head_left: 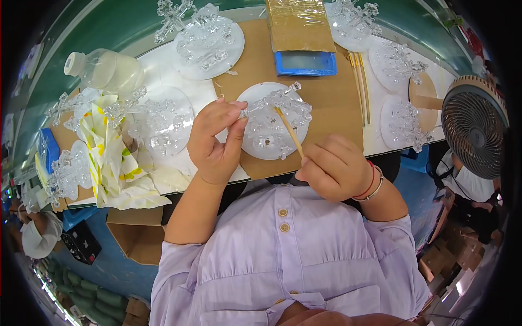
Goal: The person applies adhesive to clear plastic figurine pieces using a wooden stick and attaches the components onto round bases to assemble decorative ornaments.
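The left hand (215, 138) has thumb and forefinger nearly together at the left edge of the disc (263, 150), seemingly pinching a small clear bit (244, 113), though glare blurs it. The fingertips of the right hand (333, 169) are closed on the stick (290, 132), which slants up and left, its tip over the disc among the clear parts (293, 108). A red cord (372, 176) and a pale bangle (376, 190) circle the right wrist.

The disc lies on the cardboard (340, 117), between the hands and beyond the person's shirt (326, 233). Just beyond it is a blue box (305, 63) with a taped carton (300, 33) over it; thin brushes (360, 87) lie to the right. More discs bearing clear parts stand on both sides. Farther left are a bottle (109, 70) and a crumpled, yellow-patterned cloth (111, 157); a fan (473, 127) is at far right.
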`<state>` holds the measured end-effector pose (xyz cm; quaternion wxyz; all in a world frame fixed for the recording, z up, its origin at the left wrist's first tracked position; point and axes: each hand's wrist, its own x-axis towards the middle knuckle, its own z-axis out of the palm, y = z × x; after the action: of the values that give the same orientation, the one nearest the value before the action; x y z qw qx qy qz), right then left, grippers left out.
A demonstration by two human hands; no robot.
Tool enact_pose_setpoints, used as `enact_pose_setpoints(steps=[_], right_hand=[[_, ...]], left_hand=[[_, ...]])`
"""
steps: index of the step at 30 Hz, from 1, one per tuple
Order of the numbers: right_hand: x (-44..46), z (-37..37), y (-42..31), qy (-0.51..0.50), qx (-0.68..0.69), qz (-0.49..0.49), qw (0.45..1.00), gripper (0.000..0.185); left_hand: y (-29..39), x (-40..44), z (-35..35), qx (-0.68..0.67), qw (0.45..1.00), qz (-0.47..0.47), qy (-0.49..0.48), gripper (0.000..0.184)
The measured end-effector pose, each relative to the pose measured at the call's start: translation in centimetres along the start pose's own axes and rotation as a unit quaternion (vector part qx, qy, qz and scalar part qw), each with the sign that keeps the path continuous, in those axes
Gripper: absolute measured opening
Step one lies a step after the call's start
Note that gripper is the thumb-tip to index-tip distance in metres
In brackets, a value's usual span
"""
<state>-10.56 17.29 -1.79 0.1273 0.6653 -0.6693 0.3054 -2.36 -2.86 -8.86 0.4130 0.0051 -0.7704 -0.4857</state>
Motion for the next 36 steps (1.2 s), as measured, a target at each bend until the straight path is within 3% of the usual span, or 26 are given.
enact_pose_setpoints(steps=[10, 15, 28, 34, 36], right_hand=[[0.8, -1.4, 0.6, -0.026, 0.040, 0.068, 0.997, 0.017], [-1.0, -2.9, 0.3, -0.005, 0.084, 0.164, 0.983, 0.017], [0.4, -3.0, 1.1, 0.007, 0.060, 0.145, 0.988, 0.013], [0.0, -4.4, 1.4, 0.044, 0.087, 0.169, 0.981, 0.009], [-0.7, -5.9, 1.0, 0.082, 0.143, 0.226, 0.960, 0.009]], left_hand=[[0.1, -0.1, 0.1, -0.003, 1.000, 0.006, 0.008, 0.023], [0.2, 0.0, 0.1, 0.002, 1.000, 0.004, 0.008, 0.022], [0.0, -0.2, 0.0, 0.004, 1.000, 0.004, -0.002, 0.022], [0.1, -0.2, -0.1, 0.008, 1.000, 0.002, -0.003, 0.024], [0.0, -0.3, -0.1, 0.010, 1.000, 0.002, -0.005, 0.025]])
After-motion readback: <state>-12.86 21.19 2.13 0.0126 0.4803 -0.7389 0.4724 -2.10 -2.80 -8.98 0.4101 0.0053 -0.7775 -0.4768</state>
